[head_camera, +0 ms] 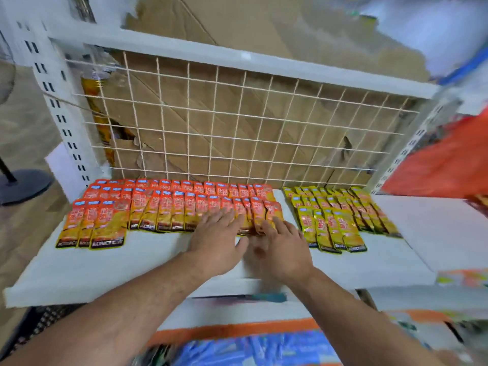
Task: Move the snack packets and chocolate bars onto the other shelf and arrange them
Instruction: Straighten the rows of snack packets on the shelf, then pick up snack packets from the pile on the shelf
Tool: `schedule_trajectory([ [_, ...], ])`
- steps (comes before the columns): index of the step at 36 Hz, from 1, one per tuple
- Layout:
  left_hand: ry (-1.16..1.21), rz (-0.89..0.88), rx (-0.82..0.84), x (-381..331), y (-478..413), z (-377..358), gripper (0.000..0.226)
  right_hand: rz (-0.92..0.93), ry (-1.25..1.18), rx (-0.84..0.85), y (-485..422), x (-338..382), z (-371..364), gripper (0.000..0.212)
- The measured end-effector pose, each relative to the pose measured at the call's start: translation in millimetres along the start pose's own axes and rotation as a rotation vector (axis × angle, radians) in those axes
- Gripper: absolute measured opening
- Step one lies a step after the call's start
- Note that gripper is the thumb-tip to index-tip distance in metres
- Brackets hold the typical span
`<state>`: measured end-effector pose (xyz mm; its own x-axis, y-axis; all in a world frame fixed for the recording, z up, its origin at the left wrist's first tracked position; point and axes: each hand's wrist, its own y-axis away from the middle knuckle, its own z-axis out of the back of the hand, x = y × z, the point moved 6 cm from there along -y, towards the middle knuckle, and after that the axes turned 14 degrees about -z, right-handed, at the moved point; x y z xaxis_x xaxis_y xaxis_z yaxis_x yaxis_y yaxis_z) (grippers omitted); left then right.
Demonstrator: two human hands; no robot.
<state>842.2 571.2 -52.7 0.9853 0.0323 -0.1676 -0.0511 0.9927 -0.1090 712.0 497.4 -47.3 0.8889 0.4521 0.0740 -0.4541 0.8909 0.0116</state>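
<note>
Red snack packets: flat foil sachets, overlapped in rows like shingles across the white shelf, from 9 o'clock to centre.
- Handling, our judgement: light, thin and floppy, with a slick film. A nudge to one will likely shift its neighbours. We would press flat from above to square a row, or pinch the dark bottom seam to lift a single packet.
- Three packets sit forward of the rest at 9 o'clock, out of line.

Left hand: fingers spread and straight, lying on the lower ends of the front row. It grips nothing.

Right hand: just beside it at 3 o'clock, fingers reaching onto the row's right end. It is blurred, so we cannot tell whether it pinches a packet.

Yellow-green packets: a separate shingled block at 2 o'clock, with a bare gap between the colours.

Behind, at 12 o'clock: wire grid backed by torn cardboard.

Below, at 6 o'clock: blurred blue goods, contents unreadable.
</note>
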Motion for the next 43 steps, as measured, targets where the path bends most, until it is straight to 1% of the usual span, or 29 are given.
schedule_trajectory([
  [2,-0.006,-0.04,0.012,-36.6,-13.3,-4.7,0.064,-0.063,-0.004,0.024,6.2,-38.9,-0.1,0.067],
  [5,-0.029,-0.106,0.026,-94.7,-30.5,-11.2,0.086,-0.125,-0.035,0.013,19.7,-99.5,5.2,0.068],
  [7,-0.029,-0.134,0.051,-129.8,-41.8,-19.7,0.094,-0.132,-0.021,-0.005,27.7,-139.6,9.9,0.066],
  [11,-0.023,-0.178,0.065,-198.9,-70.3,-35.1,0.088,-0.173,0.003,-0.033,42.2,-220.3,21.2,0.067],
  [15,-0.027,-0.247,0.058,-266.5,-95.3,-45.4,0.093,-0.244,-0.021,-0.04,57.9,-290.9,34.8,0.068],
  [19,-0.018,-0.312,0.065,-323.0,-122.5,-55.3,0.082,-0.31,-0.056,-0.039,71.1,-356.2,48.9,0.065],
  [22,-0.02,-0.369,0.081,-363.2,-143.1,-61.0,0.09,-0.356,-0.066,-0.033,75.2,-402.8,55.2,0.066],
  [23,-0.02,-0.385,0.091,-375.6,-149.9,-62.8,0.09,-0.376,-0.074,-0.025,75.3,-417.3,55.6,0.066],
  [26,0.012,-0.426,0.122,-408.8,-171.9,-73.0,0.077,-0.434,-0.097,0.0,73.2,-457.1,52.6,0.068],
  [29,0.018,-0.47,0.146,-435.6,-196.5,-87.8,0.07,-0.482,-0.11,0.005,66.5,-492.5,47.4,0.069],
  [30,0.01,-0.486,0.145,-443.6,-205.8,-92.8,0.071,-0.496,-0.115,0.003,63.1,-503.6,46.0,0.07],
  [32,-0.006,-0.52,0.14,-459.6,-226.0,-102.2,0.084,-0.521,-0.124,-0.001,55.3,-525.0,44.3,0.069],
  [33,-0.005,-0.536,0.139,-467.7,-236.6,-105.8,0.086,-0.533,-0.124,-0.003,50.6,-535.6,44.1,0.069],
  [34,0.004,-0.552,0.138,-475.3,-247.6,-109.7,0.083,-0.542,-0.117,-0.007,45.7,-546.2,44.5,0.069],
  [36,0.026,-0.582,0.15,-490.4,-271.5,-118.0,0.068,-0.56,-0.113,-0.009,34.8,-568.3,45.6,0.07],
  [38,0.024,-0.62,0.143,-506.4,-296.5,-123.6,0.062,-0.587,-0.127,-0.011,23.7,-589.9,47.7,0.07],
  [40,-0.002,-0.644,0.129,-522.4,-321.8,-126.6,0.067,-0.618,-0.145,-0.006,12.6,-610.4,50.5,0.069],
  [43,0.014,-0.677,0.142,-545.5,-356.8,-131.8,0.092,-0.645,-0.113,-0.01,-5.9,-638.8,57.2,0.067],
])
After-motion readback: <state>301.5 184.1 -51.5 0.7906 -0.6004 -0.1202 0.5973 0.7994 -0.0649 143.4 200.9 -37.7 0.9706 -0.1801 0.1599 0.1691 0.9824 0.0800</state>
